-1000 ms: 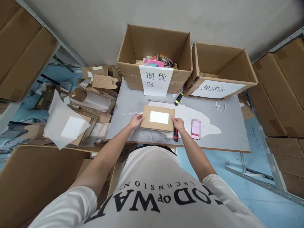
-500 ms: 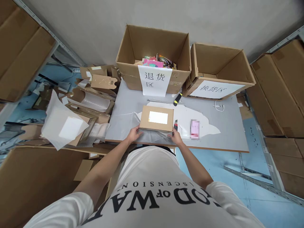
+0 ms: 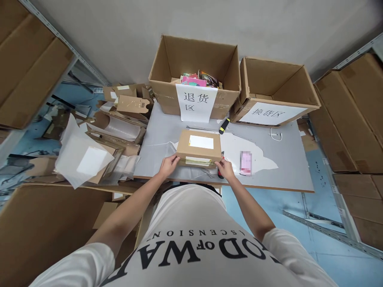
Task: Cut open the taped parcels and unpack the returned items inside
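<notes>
parcel: we see small box (image 3: pixel 199 148) lying crosswise, long axis left-right, just ahead of us
left hand (image 3: pixel 168 165): grips near-left corner
right hand (image 3: pixel 226 168): grips near-right corner
nearer: neither, both touching

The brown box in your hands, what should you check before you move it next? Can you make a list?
1. Both hands on the brown box: ok; left hand at its near left corner, right hand at its near right corner.
2. Near edge lifted off the grey table: ok; front side with tape shows.
3. White label on top, readable: cannot tell; too small.
4. Phone away from the box: ok; it lies apart to the right.
5. Red cutter out of the way: not ok; it lies right beside the right hand.
</notes>
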Tool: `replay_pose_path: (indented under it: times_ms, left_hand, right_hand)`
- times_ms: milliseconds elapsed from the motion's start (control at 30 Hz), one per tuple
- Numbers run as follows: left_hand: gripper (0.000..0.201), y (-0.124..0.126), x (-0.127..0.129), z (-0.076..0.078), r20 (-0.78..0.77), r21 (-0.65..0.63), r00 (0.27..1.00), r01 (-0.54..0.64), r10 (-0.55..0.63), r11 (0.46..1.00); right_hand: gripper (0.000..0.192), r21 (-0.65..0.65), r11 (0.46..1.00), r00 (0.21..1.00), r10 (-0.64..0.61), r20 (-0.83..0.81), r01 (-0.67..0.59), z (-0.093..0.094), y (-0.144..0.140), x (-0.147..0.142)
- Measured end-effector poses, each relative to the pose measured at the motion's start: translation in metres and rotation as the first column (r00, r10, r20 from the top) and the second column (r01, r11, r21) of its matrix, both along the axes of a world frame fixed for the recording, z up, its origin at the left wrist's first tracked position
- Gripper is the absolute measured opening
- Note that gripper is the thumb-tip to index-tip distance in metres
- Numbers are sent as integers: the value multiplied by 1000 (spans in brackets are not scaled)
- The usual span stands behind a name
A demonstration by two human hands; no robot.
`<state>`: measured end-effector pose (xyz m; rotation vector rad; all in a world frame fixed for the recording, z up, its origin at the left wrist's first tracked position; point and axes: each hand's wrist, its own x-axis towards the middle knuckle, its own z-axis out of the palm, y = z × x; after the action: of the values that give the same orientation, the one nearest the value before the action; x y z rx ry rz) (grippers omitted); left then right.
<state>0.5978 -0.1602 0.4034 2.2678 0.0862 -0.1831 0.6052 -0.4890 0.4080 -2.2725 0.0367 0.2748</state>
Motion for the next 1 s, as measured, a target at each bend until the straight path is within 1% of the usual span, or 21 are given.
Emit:
replay_pose_path:
  times_ms: [100,167,267,333,500,567,700,833,900,1000]
  left_hand:
    - [45,-1,10,23,57,74,998,-31,27,997]
    - [45,-2,17,35,85,115,995,-52,42,992]
    - [43,-6,26,47,85,152,995,-60,48,987]
    - [43,-9,30,49,68,162,996,-61,50,985]
    - [46,-12,34,40,9,185,998,-60,59,981]
    - [45,-10,36,35,-24,170,997,-71,76,983]
    - [40,-5,41,27,-87,55,992,-82,87,995]
    - [47,-1,44,16,-105,-103,990,-108,97,989]
    - [51,-1,45,10,-114,-147,985,-149,133,978]
    - [54,-2,44,2,-116,-176,976,-205,186,963]
  right_hand:
    - [43,-78,997,999,18,47,-15,25,-1,10]
    - [48,-131,991,998,30,62,-22,38,-1,17]
    - [58,-191,981,997,36,63,-24,46,-2,25]
    - [61,-200,979,998,33,48,-23,45,-2,28]
    - [61,-211,977,999,35,5,-33,33,1,35]
    - [60,-217,976,1000,25,3,-23,29,1,39]
    - [60,-181,984,1000,-10,-27,5,23,0,48]
    - [59,-80,996,995,-47,-92,40,20,-2,53]
    - [57,-36,997,991,-72,-112,69,18,-2,54]
    - [55,7,994,984,-110,-139,112,15,-2,55]
